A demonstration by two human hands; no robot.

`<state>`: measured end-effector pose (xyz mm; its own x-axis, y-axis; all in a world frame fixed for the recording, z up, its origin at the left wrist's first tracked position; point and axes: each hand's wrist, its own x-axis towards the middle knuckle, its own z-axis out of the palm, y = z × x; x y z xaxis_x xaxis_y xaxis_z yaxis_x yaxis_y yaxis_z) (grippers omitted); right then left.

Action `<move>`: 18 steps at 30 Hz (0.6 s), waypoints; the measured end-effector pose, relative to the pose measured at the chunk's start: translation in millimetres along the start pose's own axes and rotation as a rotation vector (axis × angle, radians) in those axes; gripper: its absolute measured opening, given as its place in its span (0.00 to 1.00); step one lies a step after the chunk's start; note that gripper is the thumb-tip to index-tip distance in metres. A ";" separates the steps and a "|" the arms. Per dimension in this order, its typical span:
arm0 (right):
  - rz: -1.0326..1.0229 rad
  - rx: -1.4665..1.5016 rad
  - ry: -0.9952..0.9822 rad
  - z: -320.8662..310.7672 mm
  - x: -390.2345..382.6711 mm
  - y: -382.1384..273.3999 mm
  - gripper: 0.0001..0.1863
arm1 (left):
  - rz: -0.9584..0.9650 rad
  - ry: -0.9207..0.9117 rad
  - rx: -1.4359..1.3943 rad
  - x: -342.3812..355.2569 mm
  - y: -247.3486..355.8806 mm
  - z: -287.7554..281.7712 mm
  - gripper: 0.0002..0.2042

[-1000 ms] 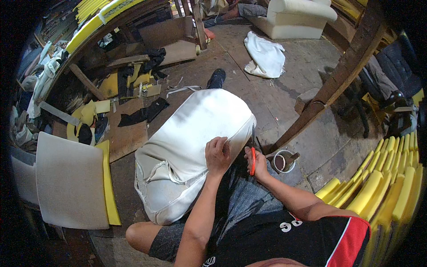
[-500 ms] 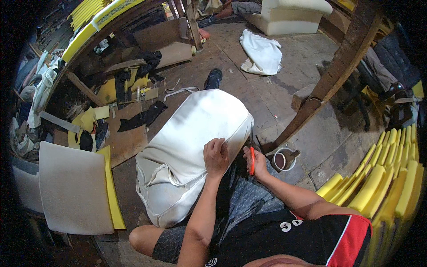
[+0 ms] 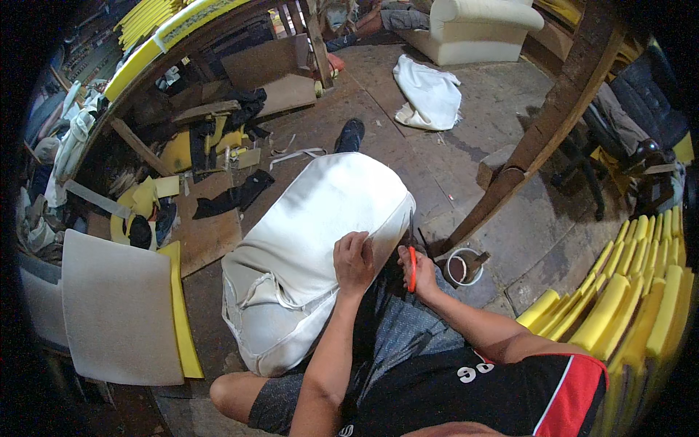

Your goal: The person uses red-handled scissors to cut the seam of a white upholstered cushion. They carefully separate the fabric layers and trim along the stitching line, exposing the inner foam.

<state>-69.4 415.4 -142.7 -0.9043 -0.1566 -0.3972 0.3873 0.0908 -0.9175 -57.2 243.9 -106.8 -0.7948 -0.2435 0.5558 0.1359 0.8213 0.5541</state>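
Head: white cushion under left fingers

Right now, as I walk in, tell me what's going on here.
A seated person has a large white padded piece in front of them, its cover gathered in folds near the lower-left end. Their left hand is at its right-hand edge, fingers curled; whether it grips the fabric is unclear. Their right hand holds an orange-handled tool beside it. A white bucket stands to the right, and a white cloth lies on the floor beyond.
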 end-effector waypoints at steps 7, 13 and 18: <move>-0.012 -0.019 0.012 1.0 1.9 1.2 0.31 | -0.008 -0.004 0.007 -0.3 0.2 1.3 0.09; -0.032 -0.020 0.031 2.9 2.8 5.1 0.31 | -0.006 0.003 0.014 -0.4 -0.7 1.4 0.09; -0.063 -0.021 0.027 0.4 8.7 16.0 0.31 | 0.011 0.006 0.009 0.3 0.7 1.3 0.09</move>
<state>-71.0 415.1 -160.8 -0.9313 -0.1361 -0.3379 0.3261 0.1019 -0.9398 -58.2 245.1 -107.0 -0.7896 -0.2375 0.5657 0.1396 0.8283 0.5426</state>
